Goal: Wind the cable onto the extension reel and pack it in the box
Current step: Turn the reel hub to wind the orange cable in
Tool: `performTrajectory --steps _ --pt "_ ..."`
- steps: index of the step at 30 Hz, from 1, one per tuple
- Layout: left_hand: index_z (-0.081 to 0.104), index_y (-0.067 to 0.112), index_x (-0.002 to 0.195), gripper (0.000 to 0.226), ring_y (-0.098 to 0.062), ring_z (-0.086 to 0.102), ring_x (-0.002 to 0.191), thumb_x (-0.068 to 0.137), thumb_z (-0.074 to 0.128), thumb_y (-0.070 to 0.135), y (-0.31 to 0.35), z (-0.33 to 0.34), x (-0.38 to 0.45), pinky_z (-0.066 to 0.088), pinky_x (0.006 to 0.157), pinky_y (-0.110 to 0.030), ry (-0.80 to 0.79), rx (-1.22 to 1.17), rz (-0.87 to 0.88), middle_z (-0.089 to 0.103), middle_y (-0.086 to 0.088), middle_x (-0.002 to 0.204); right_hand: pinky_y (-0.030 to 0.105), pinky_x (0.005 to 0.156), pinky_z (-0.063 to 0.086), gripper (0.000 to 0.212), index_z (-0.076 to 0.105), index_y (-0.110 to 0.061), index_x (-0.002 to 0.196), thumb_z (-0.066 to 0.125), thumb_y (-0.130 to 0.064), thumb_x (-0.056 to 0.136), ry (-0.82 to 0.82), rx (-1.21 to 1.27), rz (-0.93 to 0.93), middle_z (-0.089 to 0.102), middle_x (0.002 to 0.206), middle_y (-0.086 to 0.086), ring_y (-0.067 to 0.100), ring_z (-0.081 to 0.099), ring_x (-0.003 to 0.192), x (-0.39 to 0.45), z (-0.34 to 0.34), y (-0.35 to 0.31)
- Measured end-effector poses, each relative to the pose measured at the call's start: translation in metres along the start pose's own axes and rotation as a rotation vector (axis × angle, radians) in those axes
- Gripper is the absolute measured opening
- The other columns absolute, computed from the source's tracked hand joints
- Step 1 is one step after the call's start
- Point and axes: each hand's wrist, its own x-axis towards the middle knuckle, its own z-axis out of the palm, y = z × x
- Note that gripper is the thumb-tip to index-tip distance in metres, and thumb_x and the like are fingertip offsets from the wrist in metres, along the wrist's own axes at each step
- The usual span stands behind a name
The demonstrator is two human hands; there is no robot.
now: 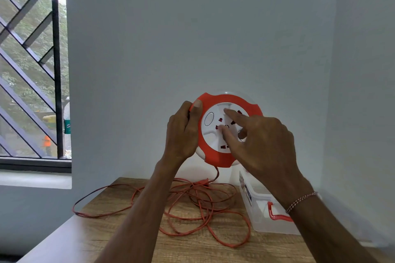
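I hold the round orange and white extension reel upright in the air above the table, its socket face turned toward me. My left hand grips its left rim, thumb on the orange edge. My right hand rests on the white centre face, index finger pressed into a recess near the top, the other fingers spread. The orange cable hangs from the reel's bottom and lies in loose tangled loops on the wooden table. The clear plastic box with an orange latch stands open at the right, partly behind my right forearm.
A white wall stands close behind the reel, with a corner at the right. At the left is a window with a dark diagonal grille and a sill. One cable loop reaches out past the table's left edge.
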Motion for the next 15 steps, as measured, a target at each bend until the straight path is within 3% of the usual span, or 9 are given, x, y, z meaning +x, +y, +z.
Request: performTrajectory --steps 3,5,8,10,15 --pt "0.057 0.018 0.093 0.04 -0.01 0.067 0.061 0.098 0.036 0.051 0.0005 0.0001 -0.0005 0.053 0.054 -0.02 -0.006 0.016 -0.001 0.066 0.013 0.071 0.038 0.076 0.056 0.046 0.059 -0.029 0.127 0.055 -0.052 0.087 -0.015 0.009 -0.017 0.074 0.1 0.003 0.022 0.07 0.085 0.0005 -0.0019 -0.0004" --pt "0.058 0.017 0.094 0.04 -0.011 0.068 0.063 0.098 0.036 0.051 -0.0007 -0.0002 -0.0007 0.056 0.056 -0.023 -0.007 0.016 -0.009 0.067 0.011 0.074 0.04 0.077 0.055 0.04 0.063 -0.026 0.122 0.062 -0.044 0.086 -0.027 0.02 -0.044 0.072 0.104 0.006 0.025 0.067 0.091 0.0016 -0.0053 0.0006" --pt "0.058 0.017 0.095 0.042 -0.012 0.068 0.064 0.097 0.036 0.052 -0.0009 -0.0008 -0.0002 0.058 0.057 -0.027 -0.001 0.014 -0.018 0.068 0.01 0.075 0.044 0.074 0.056 0.028 0.073 -0.017 0.1 0.079 -0.019 0.073 -0.053 0.018 -0.137 0.068 0.108 0.014 0.033 0.061 0.096 0.0042 -0.0084 0.0015" --pt "0.059 0.017 0.096 0.043 -0.011 0.068 0.064 0.096 0.035 0.053 0.0001 -0.0014 0.0006 0.058 0.057 -0.025 0.002 0.005 -0.026 0.068 0.01 0.075 0.046 0.075 0.055 0.026 0.075 -0.017 0.088 0.085 -0.013 0.064 -0.111 0.024 -0.189 0.065 0.114 0.014 0.035 0.058 0.103 0.0058 -0.0091 0.0011" --pt "0.059 0.015 0.096 0.044 -0.011 0.068 0.064 0.096 0.035 0.052 0.0005 -0.0017 -0.0003 0.056 0.056 -0.02 -0.008 -0.01 -0.03 0.068 0.011 0.075 0.05 0.085 0.051 0.049 0.073 -0.029 0.103 0.089 -0.019 0.058 -0.241 -0.036 -0.234 0.056 0.132 0.009 0.033 0.049 0.119 0.0031 -0.0063 -0.0043"
